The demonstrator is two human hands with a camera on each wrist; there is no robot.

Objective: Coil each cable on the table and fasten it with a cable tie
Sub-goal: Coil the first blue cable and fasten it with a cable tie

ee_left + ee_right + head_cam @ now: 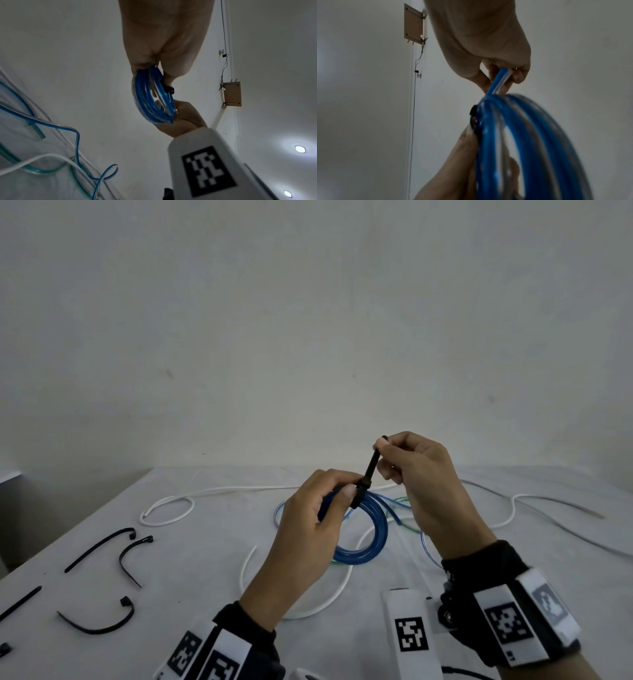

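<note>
the left hand (308, 518) grips the blue coil (366, 529) above the table (205, 559), thumb by the tie (368, 474) head. the right hand (418, 474) pinches the tie's tail, up and far. pull straight along the tail, brace the head, keep loops bunched so none slips out.

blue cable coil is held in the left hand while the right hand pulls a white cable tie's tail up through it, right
Not quite: the cable tie is black, not white, as the head view shows. The left hand does hold the coiled blue cable while the right hand pulls the tail up.
</note>
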